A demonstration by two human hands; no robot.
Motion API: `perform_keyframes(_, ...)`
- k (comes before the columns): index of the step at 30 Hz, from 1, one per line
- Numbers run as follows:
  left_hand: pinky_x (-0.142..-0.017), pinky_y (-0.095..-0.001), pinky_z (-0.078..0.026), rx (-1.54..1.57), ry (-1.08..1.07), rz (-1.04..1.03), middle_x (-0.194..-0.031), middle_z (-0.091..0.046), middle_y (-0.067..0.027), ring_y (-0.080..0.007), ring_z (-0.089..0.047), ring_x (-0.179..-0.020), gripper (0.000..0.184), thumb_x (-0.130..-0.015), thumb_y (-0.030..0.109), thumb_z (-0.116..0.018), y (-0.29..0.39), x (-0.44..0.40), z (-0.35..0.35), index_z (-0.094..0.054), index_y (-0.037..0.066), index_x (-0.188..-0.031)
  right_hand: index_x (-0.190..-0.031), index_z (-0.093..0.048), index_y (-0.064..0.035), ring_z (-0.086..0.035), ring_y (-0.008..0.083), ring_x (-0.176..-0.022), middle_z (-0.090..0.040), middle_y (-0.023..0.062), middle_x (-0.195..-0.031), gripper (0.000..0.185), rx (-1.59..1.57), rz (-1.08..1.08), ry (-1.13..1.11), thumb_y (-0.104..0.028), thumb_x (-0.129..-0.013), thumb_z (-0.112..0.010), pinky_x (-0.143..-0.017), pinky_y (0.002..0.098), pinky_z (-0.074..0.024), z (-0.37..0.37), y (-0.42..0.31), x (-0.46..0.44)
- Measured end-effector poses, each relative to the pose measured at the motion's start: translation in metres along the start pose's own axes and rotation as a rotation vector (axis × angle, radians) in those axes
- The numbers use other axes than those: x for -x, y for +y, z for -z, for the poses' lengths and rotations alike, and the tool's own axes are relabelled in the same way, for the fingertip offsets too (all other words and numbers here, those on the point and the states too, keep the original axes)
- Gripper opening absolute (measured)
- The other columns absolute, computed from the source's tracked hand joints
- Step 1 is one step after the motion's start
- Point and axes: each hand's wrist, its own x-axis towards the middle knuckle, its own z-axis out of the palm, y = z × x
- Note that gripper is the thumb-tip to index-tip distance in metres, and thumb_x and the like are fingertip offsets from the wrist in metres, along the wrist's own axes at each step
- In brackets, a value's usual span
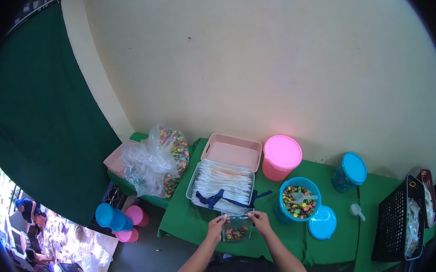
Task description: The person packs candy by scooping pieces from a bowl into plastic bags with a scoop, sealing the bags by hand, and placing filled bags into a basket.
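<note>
A small clear plastic bag (237, 225) hangs at the front edge of the table, with colourful small pieces in its bottom. My left hand (216, 228) pinches its top left corner, and my right hand (261, 221) pinches the top right corner. Just beyond stands a tray (189, 191) filled with a stack of flat white packets (226, 178), with a dark blue strap (214, 198) lying across them. To the right of my right hand, an open blue tub (279, 213) holds the same kind of colourful pieces and a clear scoop (300, 197).
A blue lid (322, 223), pink lidded tub (282, 157), blue lidded jar (349, 172) and white scoop (357, 211) stand or lie rightward. A black crate (393, 220) is far right. At left are a large bag of colourful pieces (176, 151) and stacked tubs (113, 217). People (29, 210) sit beyond.
</note>
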Motion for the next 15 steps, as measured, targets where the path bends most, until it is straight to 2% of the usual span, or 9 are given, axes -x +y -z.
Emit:
perform_keyframes(3,-0.073,-0.0264,-0.049,-0.025,-0.028,-0.016,-0.086,-0.065,-0.0063,-0.0133,-0.061,-0.078,0.026,-0.088,0.021,-0.062,0.014,0.016,-0.011,-0.064,-0.003,-0.097,-0.089,-0.063,0.0020,-0.061,0.0134,-0.075,-0.065,0.0060,-0.082,0.015,0.050,0.127,0.128,-0.011,-0.082,-0.066,-0.069,0.0259,-0.0478,-0.006,-0.018,0.011)
perform_keyframes(5,-0.075,-0.0271,-0.049,-0.005,0.026,-0.018,-0.087,-0.065,-0.0068,-0.0137,-0.062,-0.081,0.025,-0.090,0.019,-0.059,0.030,0.027,-0.025,-0.064,-0.004,-0.099,-0.089,-0.061,0.0012,-0.059,0.0157,-0.086,-0.061,0.0069,-0.087,0.022,0.668,0.473,0.596,-0.014,-0.077,-0.071,-0.067,0.0263,-0.0470,-0.017,-0.051,0.030)
perform_keyframes(6,-0.075,-0.0271,-0.049,-0.005,0.025,-0.020,-0.087,-0.065,-0.0068,-0.0137,-0.062,-0.081,0.025,-0.090,0.019,-0.059,0.036,0.031,-0.032,-0.064,-0.004,-0.099,-0.098,-0.059,0.0007,-0.055,0.0190,-0.099,-0.057,0.0082,-0.093,0.032,0.451,0.439,0.433,-0.016,-0.074,-0.072,-0.071,0.0268,-0.0478,-0.021,-0.054,0.033)
perform_keyframes(7,-0.077,-0.0273,-0.049,-0.021,-0.012,-0.063,-0.090,-0.065,-0.0073,-0.0139,-0.061,-0.084,0.025,-0.091,0.019,-0.057,0.039,0.034,-0.039,-0.064,-0.004,-0.101,-0.098,-0.059,0.0007,-0.055,0.0190,-0.099,-0.057,0.0082,-0.093,0.032,0.451,0.438,0.433,-0.016,-0.074,-0.072,-0.071,0.0268,-0.0478,-0.030,-0.062,0.037)
perform_keyframes(9,-0.078,-0.0275,-0.048,-0.037,-0.052,-0.097,-0.094,-0.065,-0.0078,-0.0141,-0.061,-0.087,0.025,-0.092,0.018,-0.055,0.034,0.037,-0.050,-0.064,-0.004,-0.103,-0.105,-0.057,-0.0012,-0.056,0.0202,-0.097,-0.058,0.0068,-0.089,0.034,0.274,0.538,0.163,-0.015,-0.077,-0.071,-0.076,0.0279,-0.0480,-0.055,-0.071,0.043)
perform_keyframes(11,-0.081,-0.0274,-0.047,-0.240,-0.228,-0.326,-0.103,-0.064,-0.0087,-0.0142,-0.059,-0.094,0.026,-0.094,0.018,-0.053,0.029,0.034,-0.058,-0.064,-0.003,-0.104,-0.109,-0.055,-0.0018,-0.058,0.0199,-0.092,-0.059,0.0064,-0.090,0.034,0.181,0.477,0.199,-0.016,-0.080,-0.068,-0.079,0.0288,-0.0482,-0.063,-0.065,0.044)
perform_keyframes(12,-0.082,-0.0277,-0.046,-0.147,-0.332,-0.186,-0.107,-0.061,-0.0077,-0.0151,-0.058,-0.097,0.026,-0.092,0.018,-0.055,0.035,0.038,-0.061,-0.062,-0.003,-0.107,-0.107,-0.056,-0.0016,-0.059,0.0178,-0.088,-0.060,0.0068,-0.091,0.030,0.033,0.418,0.217,-0.015,-0.082,-0.067,-0.077,0.0285,-0.0488,-0.063,-0.061,0.042)
perform_keyframes(13,-0.082,-0.0277,-0.046,-0.148,-0.330,-0.189,-0.107,-0.061,-0.0077,-0.0151,-0.058,-0.097,0.026,-0.092,0.018,-0.055,0.034,0.038,-0.058,-0.062,-0.003,-0.107,-0.105,-0.057,-0.0015,-0.060,0.0157,-0.083,-0.060,0.0071,-0.091,0.026,-0.116,0.357,0.232,-0.015,-0.084,-0.065,-0.074,0.0281,-0.0494,-0.062,-0.054,0.038)
perform_keyframes(15,-0.087,-0.0295,-0.044,-0.533,-0.306,-0.444,-0.104,-0.061,-0.0077,-0.0161,-0.057,-0.098,0.029,-0.089,0.019,-0.061,0.032,0.037,-0.054,-0.060,-0.001,-0.110,-0.101,-0.058,0.0010,-0.061,0.0126,-0.076,-0.063,0.0081,-0.087,0.019,-0.071,0.271,0.225,-0.011,-0.087,-0.061,-0.068,0.0266,-0.0496,-0.052,-0.054,0.036)
